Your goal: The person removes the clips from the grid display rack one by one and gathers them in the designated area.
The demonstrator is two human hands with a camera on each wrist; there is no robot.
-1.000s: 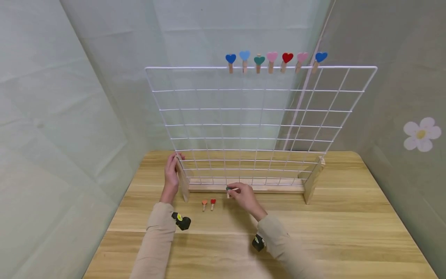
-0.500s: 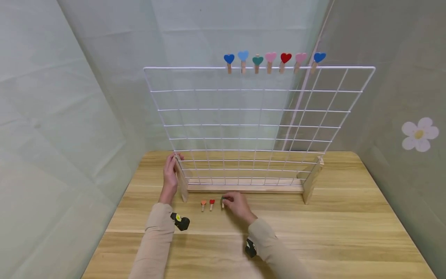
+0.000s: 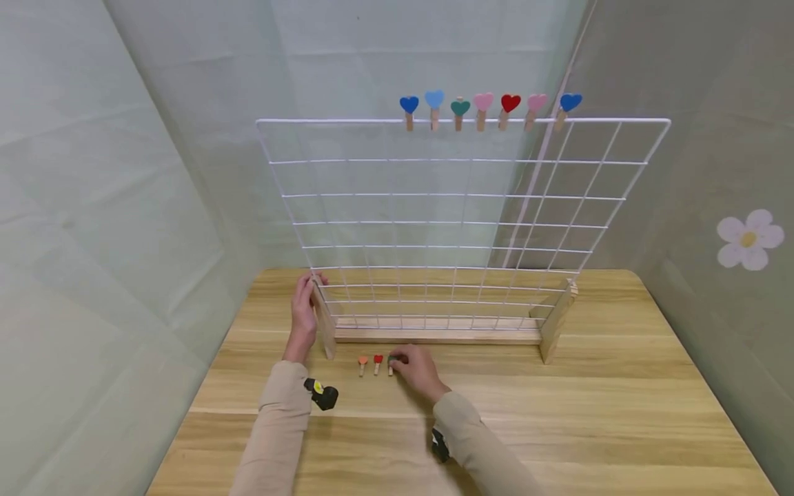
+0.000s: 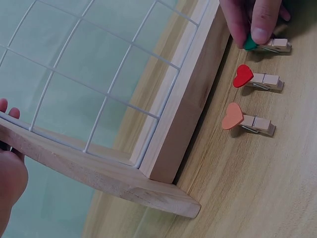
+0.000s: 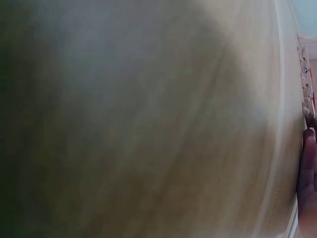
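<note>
From the head camera, the left hand (image 3: 304,313) grips the wooden end foot (image 3: 325,324) of the white wire grid panel (image 3: 459,220), which stands upright on the light wooden bench (image 3: 558,413). The right hand (image 3: 417,368) rests on the bench just in front of the stand and pinches the green heart-topped wooden clothespin (image 3: 391,362), beside a red heart clothespin (image 3: 377,362) and an orange heart clothespin (image 3: 362,364). Seven heart clothespins (image 3: 484,107) are clipped in a row along the panel's top wire. If the left hand lets go or pushes, the tall panel could tip. No box, tray or other container shows; the loose clothespins lie straight on the bench.

From the left wrist camera, the fingertips (image 4: 260,22) press on the green heart clothespin (image 4: 267,44), which lies flat; the red one (image 4: 257,79) and orange one (image 4: 247,120) lie close beneath it, apart from each other. A careless sweep of the fingers could knock these two askew, since they lie so near.

The right wrist camera is badly blurred; it probably shows bench wood and a finger edge (image 5: 308,183), nothing more certain.
</note>
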